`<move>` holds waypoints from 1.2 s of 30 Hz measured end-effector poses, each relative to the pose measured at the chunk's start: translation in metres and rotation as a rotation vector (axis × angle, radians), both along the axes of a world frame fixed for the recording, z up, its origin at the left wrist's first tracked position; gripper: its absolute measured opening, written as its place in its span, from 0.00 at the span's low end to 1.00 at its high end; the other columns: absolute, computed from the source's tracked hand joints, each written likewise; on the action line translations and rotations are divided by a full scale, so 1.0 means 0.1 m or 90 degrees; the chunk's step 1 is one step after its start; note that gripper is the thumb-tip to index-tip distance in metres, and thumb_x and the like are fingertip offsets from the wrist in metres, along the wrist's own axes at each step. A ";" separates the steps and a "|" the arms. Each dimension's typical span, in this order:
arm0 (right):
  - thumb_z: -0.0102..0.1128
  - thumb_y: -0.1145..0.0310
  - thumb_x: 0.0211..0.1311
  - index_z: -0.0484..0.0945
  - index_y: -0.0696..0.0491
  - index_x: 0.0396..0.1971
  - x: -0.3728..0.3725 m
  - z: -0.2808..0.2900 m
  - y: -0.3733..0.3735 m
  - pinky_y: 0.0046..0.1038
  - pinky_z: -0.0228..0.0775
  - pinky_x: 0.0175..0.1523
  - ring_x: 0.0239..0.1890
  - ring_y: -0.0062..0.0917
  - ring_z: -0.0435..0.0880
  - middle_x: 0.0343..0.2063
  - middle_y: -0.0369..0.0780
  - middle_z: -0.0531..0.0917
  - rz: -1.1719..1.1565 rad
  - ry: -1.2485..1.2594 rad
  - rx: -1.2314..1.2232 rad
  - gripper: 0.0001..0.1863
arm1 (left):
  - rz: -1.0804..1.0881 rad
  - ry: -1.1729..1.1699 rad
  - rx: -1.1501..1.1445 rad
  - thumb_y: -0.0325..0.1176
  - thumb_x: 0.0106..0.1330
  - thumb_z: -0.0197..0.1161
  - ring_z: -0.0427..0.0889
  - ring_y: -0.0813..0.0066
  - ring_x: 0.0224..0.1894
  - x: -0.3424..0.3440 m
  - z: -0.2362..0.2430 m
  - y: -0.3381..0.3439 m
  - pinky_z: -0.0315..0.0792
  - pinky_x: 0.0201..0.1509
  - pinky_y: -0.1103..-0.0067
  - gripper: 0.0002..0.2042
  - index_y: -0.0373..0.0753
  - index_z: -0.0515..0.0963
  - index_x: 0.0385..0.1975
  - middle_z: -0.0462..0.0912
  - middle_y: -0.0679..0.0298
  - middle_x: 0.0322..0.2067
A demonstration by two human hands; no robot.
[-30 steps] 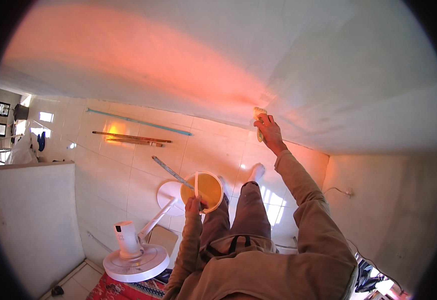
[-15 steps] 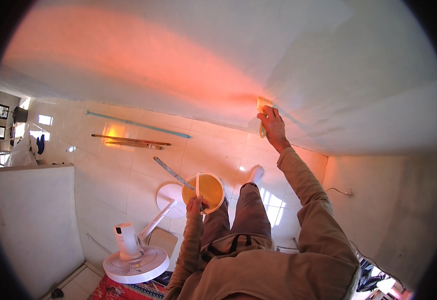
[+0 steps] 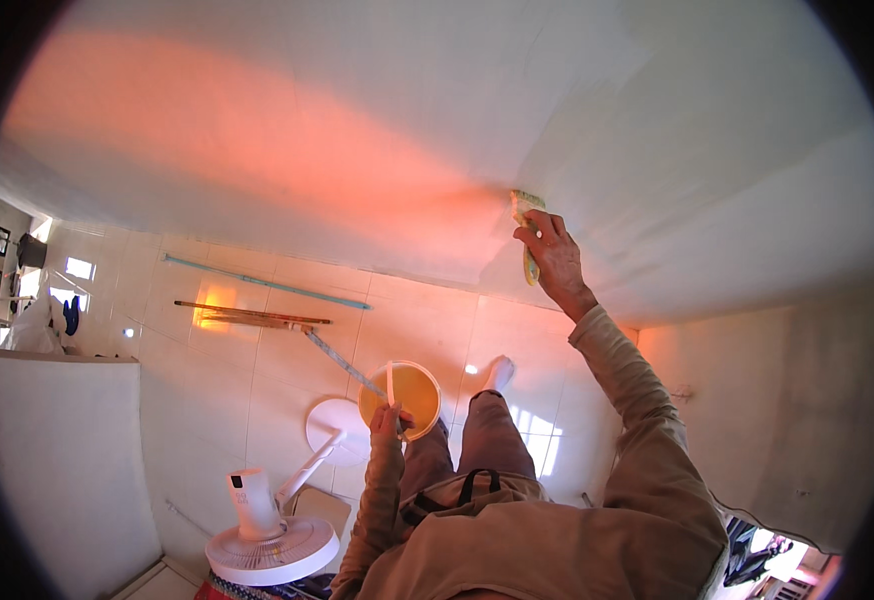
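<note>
My right hand [image 3: 557,262] is closed round the handle of a wide flat paintbrush [image 3: 528,203], its bristles up at the wall [image 3: 437,130]. To the right of the brush, the wall has a greyer, damp-looking patch. Low by my legs, my left hand [image 3: 388,419] is closed at the rim of a round bucket [image 3: 420,390] with yellowish contents. It grips the bucket's white handle [image 3: 391,382]. A speckled grey stick [image 3: 342,360] slants up and left from beside this hand; whether the fingers hold it too, I cannot tell.
On the tiled floor [image 3: 287,390] lie a light-blue pole [image 3: 267,281] and several thin brown sticks [image 3: 252,315]. A white fan [image 3: 272,550] with a round base stands at lower left, near a low partition wall [image 3: 57,450]. My bare foot [image 3: 500,372] is near the wall.
The view has shifted slightly, so the floor things and bucket sit a little further left and lower. The brush remains at the wall, its bristles at nearly the same spot in the picture.
</note>
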State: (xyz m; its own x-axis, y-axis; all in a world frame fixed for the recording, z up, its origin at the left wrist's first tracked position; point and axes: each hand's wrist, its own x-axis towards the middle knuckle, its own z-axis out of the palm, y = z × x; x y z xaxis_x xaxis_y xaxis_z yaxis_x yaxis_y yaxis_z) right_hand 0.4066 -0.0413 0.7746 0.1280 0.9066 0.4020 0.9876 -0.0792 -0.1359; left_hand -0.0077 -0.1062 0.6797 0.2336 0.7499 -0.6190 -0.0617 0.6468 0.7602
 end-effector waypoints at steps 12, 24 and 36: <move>0.68 0.83 0.47 0.81 0.48 0.40 -0.01 1.18 -0.02 0.36 0.82 0.42 0.49 0.36 0.79 0.50 0.36 0.75 0.043 -0.087 0.056 0.20 | 0.024 -0.047 -0.012 0.40 0.70 0.61 0.82 0.70 0.32 -0.04 -0.23 -0.01 0.76 0.45 0.72 0.11 0.38 0.78 0.35 0.82 0.63 0.28; 0.66 0.81 0.54 0.83 0.47 0.40 -0.05 2.19 -0.05 0.35 0.83 0.40 0.48 0.33 0.80 0.49 0.35 0.78 0.047 -0.152 0.114 0.15 | 0.045 -0.031 -0.037 0.38 0.68 0.62 0.82 0.69 0.28 -0.02 -0.38 0.00 0.79 0.39 0.74 0.09 0.38 0.77 0.36 0.82 0.61 0.26; 0.68 0.80 0.49 0.82 0.46 0.43 -0.15 2.93 0.04 0.34 0.81 0.42 0.49 0.35 0.80 0.51 0.34 0.78 0.027 -0.308 0.265 0.20 | 0.029 -0.102 0.014 0.39 0.71 0.61 0.82 0.71 0.31 -0.05 -0.21 -0.05 0.77 0.43 0.73 0.09 0.39 0.77 0.37 0.81 0.63 0.27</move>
